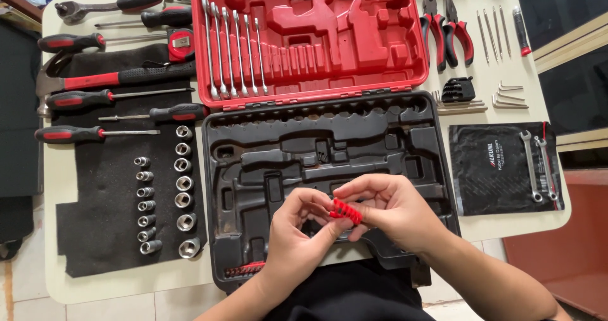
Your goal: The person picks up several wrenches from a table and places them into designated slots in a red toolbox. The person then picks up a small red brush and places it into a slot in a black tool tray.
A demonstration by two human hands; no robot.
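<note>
A pale table carries an open tool case: its red lid lies at 12 o'clock with a row of wrenches slotted in its left part, and its black tray fills the middle. At 9 o'clock a black mat holds two columns of sockets, with screwdrivers and a hammer above them. At 3 o'clock sits a black pouch with two small wrenches on it; pliers lie at 1 o'clock, hex keys just below them. Over the tray's near edge, at 6 o'clock, the left hand and right hand meet, both clenched in a pinching grip on a small red bit holder, held between the fingertips above the tray.
</note>
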